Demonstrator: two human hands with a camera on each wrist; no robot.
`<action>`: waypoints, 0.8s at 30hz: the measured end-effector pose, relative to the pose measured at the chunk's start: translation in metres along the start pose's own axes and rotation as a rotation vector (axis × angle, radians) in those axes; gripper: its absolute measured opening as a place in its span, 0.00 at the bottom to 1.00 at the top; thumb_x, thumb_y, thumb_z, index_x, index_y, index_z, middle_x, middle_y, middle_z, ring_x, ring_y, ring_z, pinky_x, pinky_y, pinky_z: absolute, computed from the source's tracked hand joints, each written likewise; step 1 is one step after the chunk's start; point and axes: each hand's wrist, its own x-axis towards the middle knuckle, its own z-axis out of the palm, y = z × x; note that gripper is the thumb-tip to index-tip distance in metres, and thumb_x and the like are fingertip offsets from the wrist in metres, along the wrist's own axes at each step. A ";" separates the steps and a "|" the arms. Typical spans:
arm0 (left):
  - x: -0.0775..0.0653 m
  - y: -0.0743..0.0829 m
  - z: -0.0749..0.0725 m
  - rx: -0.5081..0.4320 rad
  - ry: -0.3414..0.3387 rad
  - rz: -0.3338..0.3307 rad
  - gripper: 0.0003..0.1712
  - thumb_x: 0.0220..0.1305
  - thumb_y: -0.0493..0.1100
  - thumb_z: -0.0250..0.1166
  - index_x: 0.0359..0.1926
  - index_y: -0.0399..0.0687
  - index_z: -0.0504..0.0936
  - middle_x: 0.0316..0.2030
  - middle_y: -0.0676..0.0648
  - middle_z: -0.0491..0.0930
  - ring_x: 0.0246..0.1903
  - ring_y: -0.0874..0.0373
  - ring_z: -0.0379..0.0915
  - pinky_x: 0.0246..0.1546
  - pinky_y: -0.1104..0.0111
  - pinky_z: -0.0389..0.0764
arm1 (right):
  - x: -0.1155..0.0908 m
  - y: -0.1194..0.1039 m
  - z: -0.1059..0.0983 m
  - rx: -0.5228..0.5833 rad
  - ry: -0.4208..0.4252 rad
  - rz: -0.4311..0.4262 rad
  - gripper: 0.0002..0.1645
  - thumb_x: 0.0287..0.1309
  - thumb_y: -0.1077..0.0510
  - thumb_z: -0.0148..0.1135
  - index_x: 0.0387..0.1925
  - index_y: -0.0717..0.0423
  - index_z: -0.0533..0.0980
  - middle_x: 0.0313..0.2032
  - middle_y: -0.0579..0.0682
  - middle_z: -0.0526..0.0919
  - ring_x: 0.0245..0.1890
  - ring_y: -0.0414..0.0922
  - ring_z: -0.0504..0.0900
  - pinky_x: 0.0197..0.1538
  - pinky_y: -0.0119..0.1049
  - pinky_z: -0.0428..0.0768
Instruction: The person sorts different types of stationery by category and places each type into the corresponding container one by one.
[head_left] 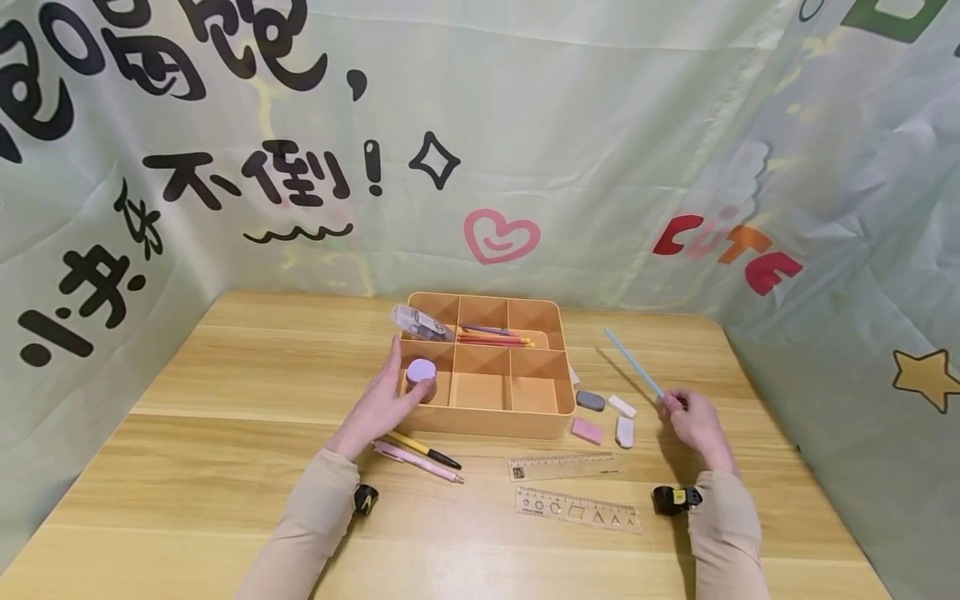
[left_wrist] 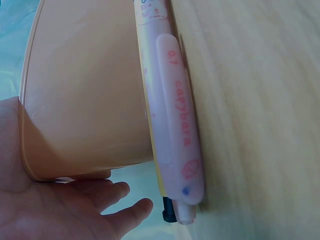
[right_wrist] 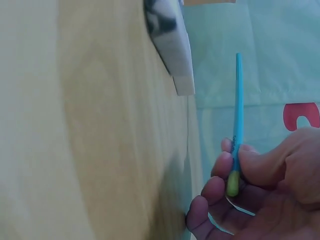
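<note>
My right hand [head_left: 693, 421] pinches a light blue pencil [head_left: 632, 360] near its green end, between thumb and fingers. The pencil tilts up toward the back, right of the orange divided organizer box [head_left: 480, 423]. My left hand [head_left: 378, 404] holds the box's front left corner. Its thumb reaches over the rim, and the fingers lie along the outside. Close to that thumb, a purple-topped round item [head_left: 422, 371] stands in the front left compartment. Thin red pencils [head_left: 491, 340] lie in the back middle compartment, and a clear container [head_left: 422, 322] leans in the back left one.
Several erasers, including a pink one [head_left: 587, 431] and a grey one [head_left: 591, 401], lie right of the box. Two clear rulers [head_left: 577, 508] lie in front. A pink pen [head_left: 418, 461] and a yellow pen [head_left: 420, 447] lie near the left wrist. A printed cloth [head_left: 600, 150] hangs behind.
</note>
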 end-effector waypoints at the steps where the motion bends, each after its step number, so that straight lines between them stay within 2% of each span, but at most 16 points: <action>1: 0.000 0.000 0.000 0.000 0.000 0.000 0.58 0.72 0.59 0.58 0.79 0.39 0.27 0.80 0.37 0.30 0.79 0.37 0.38 0.78 0.44 0.47 | -0.001 -0.001 0.000 0.010 0.015 0.002 0.21 0.77 0.60 0.41 0.48 0.76 0.74 0.35 0.62 0.80 0.33 0.46 0.74 0.34 0.32 0.70; 10: 0.000 0.000 0.000 0.000 0.003 0.005 0.58 0.72 0.59 0.58 0.79 0.38 0.28 0.80 0.36 0.30 0.79 0.37 0.38 0.79 0.45 0.48 | -0.004 -0.006 0.002 0.059 0.189 -0.044 0.22 0.76 0.59 0.43 0.52 0.75 0.75 0.38 0.67 0.81 0.29 0.36 0.70 0.31 0.26 0.69; 13: 0.000 0.000 0.000 0.000 0.002 0.005 0.58 0.72 0.59 0.58 0.79 0.38 0.28 0.80 0.37 0.30 0.79 0.37 0.38 0.79 0.45 0.48 | -0.004 -0.009 0.002 0.088 0.250 -0.040 0.22 0.76 0.59 0.44 0.51 0.74 0.77 0.36 0.63 0.80 0.27 0.32 0.69 0.30 0.25 0.69; 19: 0.000 0.000 0.000 0.002 0.005 0.007 0.58 0.72 0.59 0.58 0.79 0.39 0.27 0.80 0.36 0.30 0.79 0.38 0.38 0.79 0.45 0.47 | -0.003 -0.014 0.005 0.141 0.378 -0.043 0.20 0.75 0.58 0.47 0.49 0.71 0.79 0.28 0.49 0.77 0.24 0.27 0.67 0.29 0.22 0.68; 24: 0.000 -0.001 0.000 0.009 0.012 0.023 0.57 0.73 0.57 0.58 0.79 0.38 0.28 0.80 0.34 0.31 0.79 0.37 0.38 0.79 0.46 0.47 | -0.003 -0.020 0.008 0.241 0.436 -0.066 0.19 0.75 0.57 0.50 0.50 0.70 0.79 0.27 0.40 0.76 0.22 0.23 0.70 0.29 0.17 0.71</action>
